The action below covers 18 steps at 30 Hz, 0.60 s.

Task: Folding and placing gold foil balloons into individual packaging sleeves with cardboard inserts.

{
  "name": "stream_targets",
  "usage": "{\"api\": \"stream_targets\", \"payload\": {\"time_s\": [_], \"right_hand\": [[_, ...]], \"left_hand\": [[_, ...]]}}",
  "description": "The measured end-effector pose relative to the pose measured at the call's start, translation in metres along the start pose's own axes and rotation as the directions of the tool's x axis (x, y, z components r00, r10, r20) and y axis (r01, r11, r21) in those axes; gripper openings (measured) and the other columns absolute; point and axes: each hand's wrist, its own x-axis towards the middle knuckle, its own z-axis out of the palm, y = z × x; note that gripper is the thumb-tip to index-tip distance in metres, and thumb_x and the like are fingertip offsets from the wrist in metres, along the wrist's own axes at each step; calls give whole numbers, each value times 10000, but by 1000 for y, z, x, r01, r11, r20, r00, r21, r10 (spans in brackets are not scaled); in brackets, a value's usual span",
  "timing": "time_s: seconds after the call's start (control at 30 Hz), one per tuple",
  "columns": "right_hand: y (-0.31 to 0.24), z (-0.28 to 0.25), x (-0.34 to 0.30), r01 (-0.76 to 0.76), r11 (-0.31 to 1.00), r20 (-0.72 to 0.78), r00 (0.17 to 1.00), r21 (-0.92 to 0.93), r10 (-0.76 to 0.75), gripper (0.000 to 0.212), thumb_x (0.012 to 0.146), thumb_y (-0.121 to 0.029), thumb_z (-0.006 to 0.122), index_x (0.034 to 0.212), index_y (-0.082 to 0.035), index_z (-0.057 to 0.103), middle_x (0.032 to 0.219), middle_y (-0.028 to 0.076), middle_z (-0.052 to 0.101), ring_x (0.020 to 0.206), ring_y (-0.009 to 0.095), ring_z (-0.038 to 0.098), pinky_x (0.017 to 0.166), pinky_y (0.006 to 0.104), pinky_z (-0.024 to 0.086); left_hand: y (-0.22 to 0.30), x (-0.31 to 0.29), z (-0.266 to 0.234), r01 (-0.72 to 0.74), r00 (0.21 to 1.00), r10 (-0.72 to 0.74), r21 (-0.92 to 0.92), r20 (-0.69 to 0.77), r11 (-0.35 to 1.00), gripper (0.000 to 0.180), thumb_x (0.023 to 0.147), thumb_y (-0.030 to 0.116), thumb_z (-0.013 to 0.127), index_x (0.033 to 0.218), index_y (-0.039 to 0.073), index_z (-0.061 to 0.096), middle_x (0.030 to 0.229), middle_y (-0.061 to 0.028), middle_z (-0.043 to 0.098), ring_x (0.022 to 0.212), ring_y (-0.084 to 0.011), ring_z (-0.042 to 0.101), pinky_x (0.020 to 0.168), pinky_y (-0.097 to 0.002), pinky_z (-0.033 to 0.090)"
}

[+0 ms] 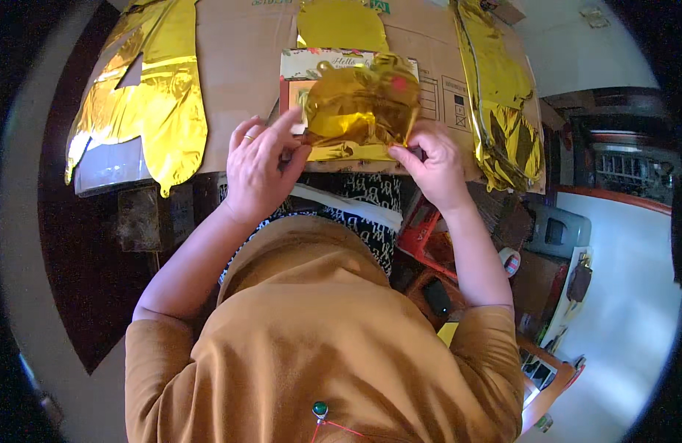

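A folded gold foil balloon (356,111) is between my hands at the near edge of a cardboard sheet. My left hand (261,159) pinches its lower left corner, thumb against the fingers, with the index finger raised and blurred. At the lower right corner, my right hand (435,161) grips the foil between thumb and curled fingers. Beneath the foil lies a printed card packet (295,66) with a floral border, mostly covered. Larger flat gold foil balloons lie to the left (171,96) and to the right (503,96).
The cardboard (241,66) forms the work surface, with another gold foil piece (337,28) at its far side. Below its right edge stand a red plastic frame (422,240), a roll of tape (509,262) and a grey plastic container (559,230). A dark object (435,295) lies by my right elbow.
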Motion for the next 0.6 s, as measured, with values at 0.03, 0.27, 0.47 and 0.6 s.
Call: {"api": "stream_targets", "payload": {"time_s": [0.03, 0.27, 0.47, 0.6], "right_hand": [[-1, 0, 3, -9, 1000, -14, 1000, -6, 9, 281, 732, -151, 835, 844, -28, 609, 869, 123, 624, 918, 318, 602, 781, 409, 483], [-10, -11, 20, -213, 975, 76, 973, -57, 217, 659, 753, -263, 859, 1288, -63, 530, 1029, 100, 637, 906, 250, 627, 809, 364, 513], [-4, -12, 20, -204, 979, 97, 974, 1, 203, 792, 743, -228, 867, 1395, -50, 454, 1263, 118, 629, 944, 209, 639, 814, 343, 527], [-6, -11, 23, -194, 980, 88, 978, 38, 190, 800, 729, -251, 873, 1381, -35, 461, 1275, 130, 625, 853, 190, 601, 801, 338, 526]], "left_hand": [[2, -1, 1, 57, 998, -59, -48, -33, 997, 505, 802, 114, 750, 1286, 100, 608, 875, -21, 655, 843, -204, 627, 980, -427, 442], [18, 2, -4, -541, 810, 557, -131, 183, 830, 517, 739, 122, 722, 1245, 55, 640, 1229, -83, 609, 1263, -311, 523, 1046, -536, 411], [33, 22, 30, -417, 775, 328, 47, 540, 908, 882, 846, 531, 636, 1534, 84, 312, 1598, -149, 299, 1473, -313, 287, 1178, -550, 219], [34, 15, 24, -357, 811, 233, 137, 537, 924, 925, 823, 621, 629, 1536, 116, 326, 1610, -175, 255, 1488, -357, 234, 1170, -624, 151]]}}
